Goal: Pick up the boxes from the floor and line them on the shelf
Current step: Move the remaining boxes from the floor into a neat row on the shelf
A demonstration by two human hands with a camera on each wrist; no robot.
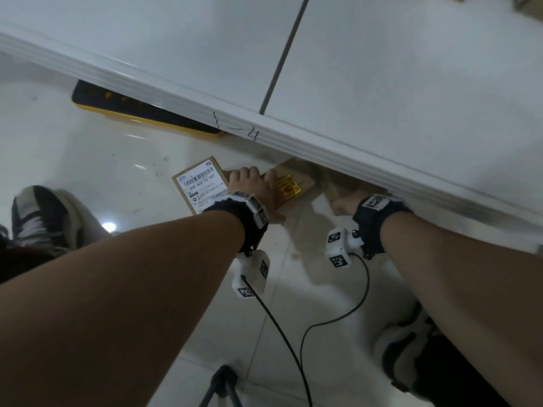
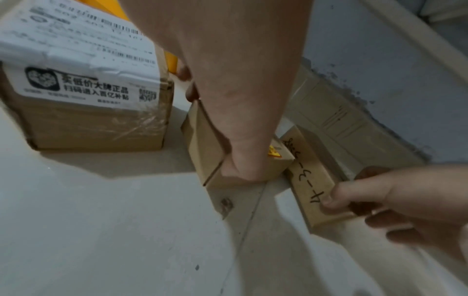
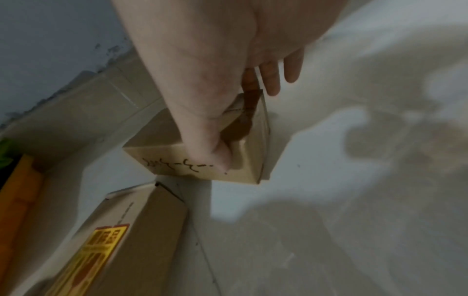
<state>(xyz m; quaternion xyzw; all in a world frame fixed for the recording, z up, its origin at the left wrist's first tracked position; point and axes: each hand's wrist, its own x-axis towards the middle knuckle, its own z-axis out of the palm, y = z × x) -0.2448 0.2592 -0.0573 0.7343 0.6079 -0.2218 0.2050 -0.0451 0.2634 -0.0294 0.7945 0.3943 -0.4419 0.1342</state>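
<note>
Head view, left to right: a brown cardboard box with a white shipping label (image 1: 199, 183) lies on the pale tiled floor (image 1: 88, 160) at centre left. Just right of it, the left hand (image 1: 249, 186) has fingers and thumb curled around a flat cardboard box with a yellow sticker (image 1: 291, 188). Further right, under the white shelf edge (image 1: 293, 142), the right hand (image 3: 202, 80) pinches a small cardboard box with handwriting (image 3: 202, 166).
</note>
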